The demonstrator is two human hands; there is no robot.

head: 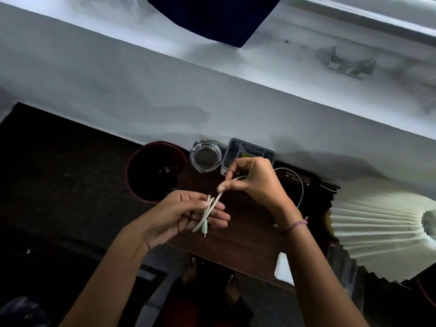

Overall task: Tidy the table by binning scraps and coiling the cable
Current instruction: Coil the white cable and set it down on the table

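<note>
While both hands work above the middle of the dark wooden bench (236, 246), the white cable (207, 212) runs between them. The left hand (186, 214) lies palm up, its grip closed on a few loops of cable laid across the fingers, the small plug end hanging off the near side. The right hand (256, 180) is just beyond it, its grip pinching the cable between thumb and forefinger; a braided bracelet (296, 224) circles that wrist. From there the cable arcs away to the right over the bench. Against the far wall stand a dark round bin (141, 171) at left, a clear glass ashtray (206, 156) and a grey organiser tray (250, 149). A pleated white lampshade (377, 232) fills the right side.
</note>
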